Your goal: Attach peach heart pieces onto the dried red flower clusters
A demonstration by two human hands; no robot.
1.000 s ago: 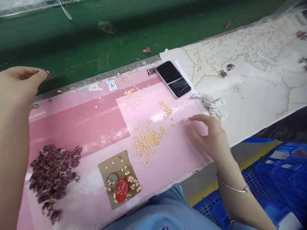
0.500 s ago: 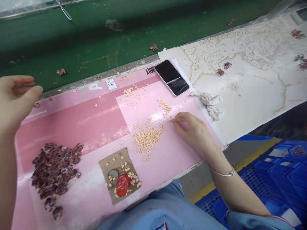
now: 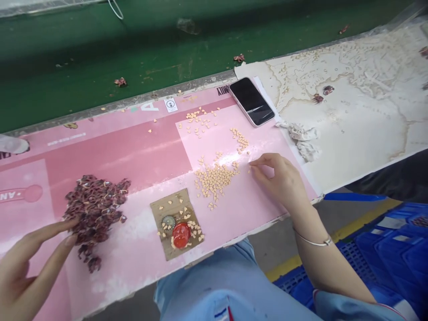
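Observation:
At the left edge of a heap of small dark-red figures point(image 3: 100, 203), my left hand point(image 3: 31, 267) has its thumb and forefinger apart, the tips touching the heap. My right hand point(image 3: 281, 180) rests over the pink sheet with thumb and forefinger pinched together; what is between them is too small to make out. Just left of it lies a scatter of tiny beige heart-shaped pieces point(image 3: 214, 180). Between the two heaps, a piece of brown cardboard point(image 3: 162, 206) bears a red cap-like object point(image 3: 181, 235), a round grey disc point(image 3: 168, 222) and more beige pieces.
A phone point(image 3: 252, 101) lies at the back of the pink sheet point(image 3: 140, 156), with crumpled white tissue point(image 3: 304, 138) beside it. Behind runs a green surface point(image 3: 167, 49) with a few stray figures. Blue crates point(image 3: 394, 245) stand low at the right.
My left hand has come down from the upper left to the dark-red heap. My right hand stays pinched near the beige pieces. The whole view has shifted somewhat.

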